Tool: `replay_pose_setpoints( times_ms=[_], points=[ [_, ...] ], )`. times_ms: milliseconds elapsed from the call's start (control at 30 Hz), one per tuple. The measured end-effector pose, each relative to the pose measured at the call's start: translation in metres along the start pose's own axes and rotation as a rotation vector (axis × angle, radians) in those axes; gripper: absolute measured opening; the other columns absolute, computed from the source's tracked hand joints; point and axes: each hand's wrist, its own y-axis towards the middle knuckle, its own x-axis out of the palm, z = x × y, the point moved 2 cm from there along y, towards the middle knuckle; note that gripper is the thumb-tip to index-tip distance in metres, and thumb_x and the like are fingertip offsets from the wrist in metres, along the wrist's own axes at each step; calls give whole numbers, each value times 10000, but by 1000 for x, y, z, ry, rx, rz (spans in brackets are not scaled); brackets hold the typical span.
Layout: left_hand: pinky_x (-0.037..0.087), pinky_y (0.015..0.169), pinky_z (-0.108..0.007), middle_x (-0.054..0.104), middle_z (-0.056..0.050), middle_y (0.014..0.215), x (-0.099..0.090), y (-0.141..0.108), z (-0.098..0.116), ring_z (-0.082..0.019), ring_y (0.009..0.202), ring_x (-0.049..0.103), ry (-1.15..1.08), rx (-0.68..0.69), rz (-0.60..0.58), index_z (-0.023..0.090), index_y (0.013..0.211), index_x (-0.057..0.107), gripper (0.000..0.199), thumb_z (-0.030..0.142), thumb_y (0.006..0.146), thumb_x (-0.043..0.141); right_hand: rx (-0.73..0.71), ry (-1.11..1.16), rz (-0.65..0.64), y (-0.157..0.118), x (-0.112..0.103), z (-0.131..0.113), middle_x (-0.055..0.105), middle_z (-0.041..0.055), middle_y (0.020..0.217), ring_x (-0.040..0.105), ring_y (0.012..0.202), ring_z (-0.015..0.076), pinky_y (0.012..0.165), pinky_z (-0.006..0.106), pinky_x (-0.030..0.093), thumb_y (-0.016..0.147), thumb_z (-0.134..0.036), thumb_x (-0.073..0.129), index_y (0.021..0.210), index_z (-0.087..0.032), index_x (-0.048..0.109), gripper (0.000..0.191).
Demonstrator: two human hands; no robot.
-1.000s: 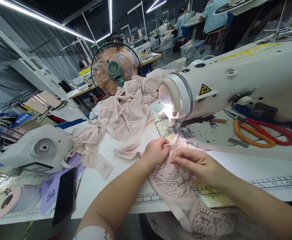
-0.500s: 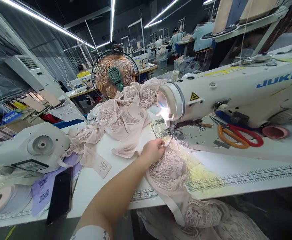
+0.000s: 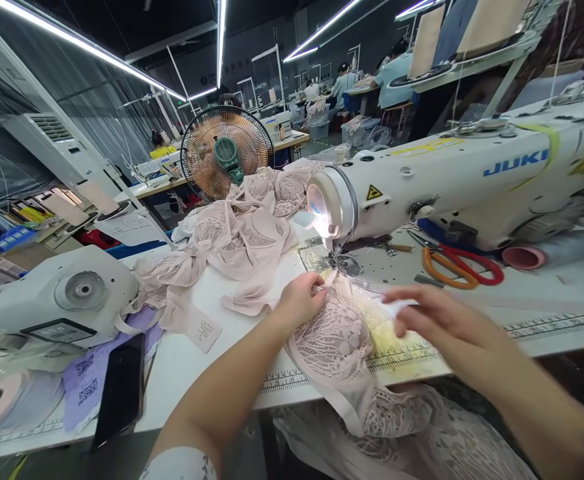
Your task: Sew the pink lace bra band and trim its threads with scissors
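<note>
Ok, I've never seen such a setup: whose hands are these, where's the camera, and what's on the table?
No robot here: one person's bare hands, filmed by a camera worn on their head. The white machine with blue JUKI lettering is a sewing machine. The left hand grips a pale pink lace garment in front of the needle area; its lower part hangs over the edge of the white table. The right hand is blurred, beside the garment; I cannot tell whether it holds anything. Further back is a heap of similar garments; scissors with orange and red handles and a flat black phone also lie on the table.
</note>
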Motion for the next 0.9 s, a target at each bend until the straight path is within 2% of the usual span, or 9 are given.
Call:
replay_pose_setpoints(
  times_ms=[100,200,267,367,500,567,667,767,900],
  points=[
    [429,716,-279,602,-18,866,2,0,0,-165,796,548,-16,45,32,189,859,542,119,179,743,565,52,-141,-54,51,35,3,634,76,897,609,735,185,618,290,459,822,-402,472,1095,-177,482,354],
    [426,717,-284,597,-21,859,3,1,-2,-166,793,537,-18,68,47,187,839,534,119,151,729,561,84,-243,-68,79,58,9,636,43,749,585,661,171,555,260,409,785,-311,472,969,-160,499,239],
    [424,720,-287,593,-20,846,4,2,-2,-166,788,532,-21,82,47,187,824,528,111,144,725,556,74,-272,-95,83,59,12,579,5,597,537,578,160,509,252,358,756,-284,485,784,-180,518,113],
    [417,705,-288,584,-17,825,5,3,-1,-168,773,527,-22,75,39,189,809,520,93,149,729,545,16,-311,-131,79,47,13,529,6,563,504,588,158,527,257,335,762,-288,460,583,-192,481,204],
    [405,669,-281,573,-10,797,6,4,0,-165,738,520,-27,40,19,192,794,511,80,159,732,548,-130,-327,-42,80,40,15,600,61,894,546,763,176,657,278,399,796,-319,439,820,-196,629,227],
    [406,678,-278,574,-9,799,6,4,0,-163,744,525,-52,50,18,194,781,500,81,161,732,557,-245,-373,-23,84,45,17,594,71,963,551,793,175,668,274,406,798,-292,439,912,-202,642,250],
    [404,667,-265,564,-2,804,6,4,-3,-156,745,527,-109,37,44,200,800,466,150,153,713,578,-335,-449,-55,89,55,18,582,65,852,528,743,166,611,258,371,806,-260,413,785,-193,633,231],
    [395,645,-248,547,16,781,6,4,-4,-147,729,525,-186,29,58,205,839,428,241,124,680,590,-345,-451,-67,91,58,13,545,54,763,463,642,149,550,261,298,781,-252,425,698,-186,596,202],
    [365,611,-228,493,50,682,5,5,-3,-125,660,488,-257,36,67,203,806,421,216,87,677,549,-326,-372,-53,92,58,3,482,32,651,390,592,146,550,278,250,742,-254,453,655,-190,561,152]
  ],
)
